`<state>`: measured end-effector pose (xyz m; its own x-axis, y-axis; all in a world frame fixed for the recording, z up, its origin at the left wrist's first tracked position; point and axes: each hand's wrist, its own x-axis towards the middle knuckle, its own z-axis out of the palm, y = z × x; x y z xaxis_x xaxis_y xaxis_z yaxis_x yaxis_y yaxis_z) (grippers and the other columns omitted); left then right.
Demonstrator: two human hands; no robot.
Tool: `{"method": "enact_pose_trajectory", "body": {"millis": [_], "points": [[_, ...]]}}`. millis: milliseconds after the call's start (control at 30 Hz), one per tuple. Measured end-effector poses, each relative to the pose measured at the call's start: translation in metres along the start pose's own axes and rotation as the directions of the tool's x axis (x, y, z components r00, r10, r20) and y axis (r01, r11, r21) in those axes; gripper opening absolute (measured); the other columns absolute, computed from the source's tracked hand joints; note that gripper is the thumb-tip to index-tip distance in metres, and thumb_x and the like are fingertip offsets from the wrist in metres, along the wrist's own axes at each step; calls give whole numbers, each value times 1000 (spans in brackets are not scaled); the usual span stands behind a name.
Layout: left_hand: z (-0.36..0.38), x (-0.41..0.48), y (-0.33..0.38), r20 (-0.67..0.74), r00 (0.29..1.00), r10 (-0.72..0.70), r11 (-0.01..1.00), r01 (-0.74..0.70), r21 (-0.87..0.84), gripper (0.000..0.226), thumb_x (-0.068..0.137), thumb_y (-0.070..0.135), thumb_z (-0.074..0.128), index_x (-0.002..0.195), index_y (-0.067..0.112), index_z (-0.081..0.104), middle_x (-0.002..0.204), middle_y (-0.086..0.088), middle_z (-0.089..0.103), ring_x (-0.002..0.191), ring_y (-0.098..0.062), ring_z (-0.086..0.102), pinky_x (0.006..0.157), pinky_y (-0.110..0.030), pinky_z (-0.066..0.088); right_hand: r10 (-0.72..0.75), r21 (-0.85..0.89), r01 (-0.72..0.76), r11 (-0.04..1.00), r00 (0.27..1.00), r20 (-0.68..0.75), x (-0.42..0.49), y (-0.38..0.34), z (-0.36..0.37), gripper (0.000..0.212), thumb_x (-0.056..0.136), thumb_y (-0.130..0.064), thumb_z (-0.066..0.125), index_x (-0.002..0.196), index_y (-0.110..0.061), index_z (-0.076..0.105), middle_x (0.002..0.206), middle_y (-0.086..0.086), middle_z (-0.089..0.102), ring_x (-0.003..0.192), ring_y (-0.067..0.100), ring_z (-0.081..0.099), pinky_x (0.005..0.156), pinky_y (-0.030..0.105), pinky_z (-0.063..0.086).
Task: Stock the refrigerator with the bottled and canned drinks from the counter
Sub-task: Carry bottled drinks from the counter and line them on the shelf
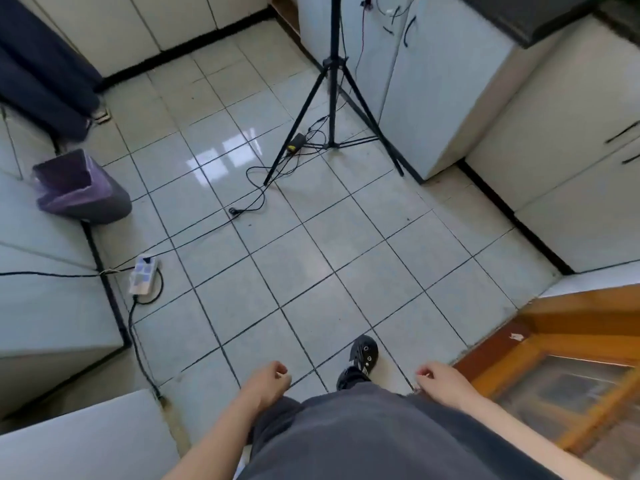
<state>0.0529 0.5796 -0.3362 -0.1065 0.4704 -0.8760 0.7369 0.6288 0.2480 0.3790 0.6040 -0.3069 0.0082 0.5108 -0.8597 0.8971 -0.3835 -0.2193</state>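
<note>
- Left hand (268, 377): fingers loosely curled, holding nothing.
- Right hand (438, 379): likewise empty, level with the left.
- Shoe (360, 358): between the hands, just ahead.
- Tripod (332, 98): well ahead, cables round its feet.
- Counter (540, 26): far ahead and to the right; the right hand is nearer.
- Drinks: none in view, so their long axis cannot be told.
- Refrigerator: cannot be picked out for certain.

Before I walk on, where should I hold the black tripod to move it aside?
Probably take the tripod by its centre pole just above the collar where the legs spread, coming from your near side between the two front legs. The pole is upright and slim; mind the adapter by its foot.
</note>
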Motion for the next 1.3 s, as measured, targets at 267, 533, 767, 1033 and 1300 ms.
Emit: {"method": "enact_pose_trajectory", "body": {"millis": [267, 533, 767, 1033, 1300], "points": [[26, 14, 188, 3, 978, 210, 948, -204, 245, 22, 90, 29, 49, 109, 24, 59, 114, 0, 64, 107, -18, 58, 88, -25, 43, 193, 298, -151, 942, 974, -116, 3, 115, -86, 21, 96, -26, 45, 111, -19, 59, 116, -1, 62, 103, 14, 56, 83, 23, 43], [43, 81, 345, 211, 960, 182, 810, -268, 522, 24, 95, 32, 46, 106, 16, 60, 120, -7, 64, 113, -22, 57, 90, -23, 42, 406, 670, -261, 695, 912, -66, 18, 196, -116, 14, 96, -25, 46, 99, -21, 59, 103, -1, 65, 95, 16, 61, 81, 24, 47], [84, 134, 576, 357, 888, 289, 565, -460, 685, 32, 94, 34, 49, 118, 14, 56, 120, -7, 62, 110, -22, 57, 86, -23, 42, 588, 837, -358, 414, 807, 54, 13, 281, -174, 19, 95, -34, 50, 101, -20, 61, 100, 0, 66, 89, 12, 62, 69, 16, 42], [126, 138, 803, 384, 782, 490, 454, -605, 654, 34, 95, 33, 49, 124, 15, 55, 121, -7, 61, 106, -24, 57, 82, -25, 40, 676, 926, -289, 242, 735, 53, 44, 347, -289, 16, 96, -26, 50, 106, -21, 60, 102, -4, 63, 94, 10, 60, 85, 24, 47], [154, 147, 843, 388, 854, 347, 683, -514, 520, 13, 94, 19, 51, 97, 10, 60, 99, -11, 63, 91, -25, 58, 88, -32, 47, 594, 921, -161, 354, 799, -89, 115, 408, -394, 9, 95, -22, 51, 92, -23, 59, 100, 0, 62, 91, 14, 59, 85, 29, 48]]}}
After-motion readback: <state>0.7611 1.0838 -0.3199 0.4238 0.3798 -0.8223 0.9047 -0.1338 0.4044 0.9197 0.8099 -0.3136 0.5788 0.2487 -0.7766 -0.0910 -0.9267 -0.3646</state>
